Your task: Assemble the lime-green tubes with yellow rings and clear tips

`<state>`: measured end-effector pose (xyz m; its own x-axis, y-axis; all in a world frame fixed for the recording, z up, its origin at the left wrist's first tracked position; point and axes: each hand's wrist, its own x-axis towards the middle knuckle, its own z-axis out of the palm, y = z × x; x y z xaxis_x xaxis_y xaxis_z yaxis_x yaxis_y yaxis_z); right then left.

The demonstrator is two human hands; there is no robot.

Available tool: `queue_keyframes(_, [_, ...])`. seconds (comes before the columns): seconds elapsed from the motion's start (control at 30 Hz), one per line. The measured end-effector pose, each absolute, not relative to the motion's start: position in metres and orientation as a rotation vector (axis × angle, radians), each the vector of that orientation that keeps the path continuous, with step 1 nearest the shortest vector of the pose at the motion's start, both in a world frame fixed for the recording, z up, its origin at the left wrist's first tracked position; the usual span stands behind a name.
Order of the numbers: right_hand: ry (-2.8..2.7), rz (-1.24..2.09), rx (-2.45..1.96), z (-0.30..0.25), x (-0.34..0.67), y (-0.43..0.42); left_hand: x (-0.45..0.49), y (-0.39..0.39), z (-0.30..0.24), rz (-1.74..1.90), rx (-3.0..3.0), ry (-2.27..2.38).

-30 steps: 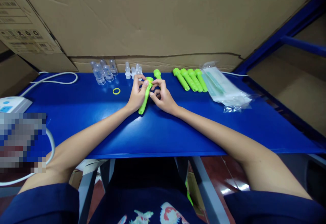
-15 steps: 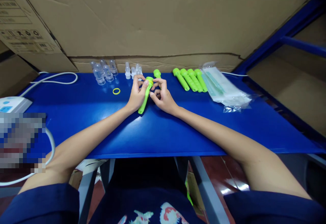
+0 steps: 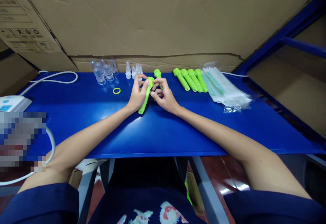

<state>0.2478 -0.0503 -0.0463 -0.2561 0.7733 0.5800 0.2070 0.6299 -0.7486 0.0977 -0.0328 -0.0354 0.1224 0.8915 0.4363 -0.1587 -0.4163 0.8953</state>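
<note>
My left hand (image 3: 137, 95) grips a green plastic tube (image 3: 145, 99) held slanted over the blue table (image 3: 76, 112), its wide head up near my fingertips. My right hand (image 3: 164, 96) pinches at that head, where a yellow ring shows on the rim. A loose yellow ring (image 3: 116, 90) lies on the table left of my hands. Just behind my right hand lies another green tube (image 3: 157, 73).
Several green tubes (image 3: 189, 79) lie in a row at the back right beside clear plastic bags (image 3: 224, 89). Clear vials (image 3: 103, 71) and small white caps (image 3: 132, 70) stand at the back. A white cable (image 3: 54, 78) and a white device (image 3: 11, 103) sit at the left. Cardboard walls the back.
</note>
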Motion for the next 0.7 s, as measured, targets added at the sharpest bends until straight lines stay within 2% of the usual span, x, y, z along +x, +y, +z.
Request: queue_keyframes(0.7, [-1.603, 1.023, -0.756, -0.0405, 0.2466, -0.0476, 0.0950, -0.0339, -0.0335, 1.397, 1.525, 0.754])
